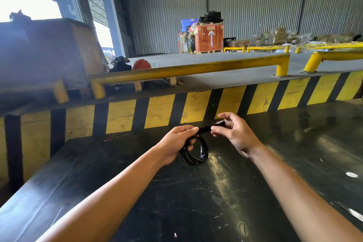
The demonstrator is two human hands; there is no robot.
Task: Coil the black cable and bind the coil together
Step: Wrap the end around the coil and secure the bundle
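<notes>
left hand [177, 140] grips cable coil [195, 153]; right hand [233, 133] pinches strap [206, 129].

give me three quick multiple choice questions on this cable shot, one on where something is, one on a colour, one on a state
1. Where is the coiled black cable?
A. flat on the far floor
B. hanging from the left hand above the black table
C. draped over the yellow rail

2. What colours are the stripes on the barrier behind the table?
A. red and white
B. yellow and black
C. blue and grey

3. What is the right hand doing?
A. resting open on the table
B. pinching a black strap that runs across to the left hand
C. holding an orange helmet

Answers:
1 B, the loops dangle below the left hand's closed grip.
2 B, slanted yellow and black bands run along the barrier.
3 B, its thumb and fingers close on the strap's right end.
</notes>
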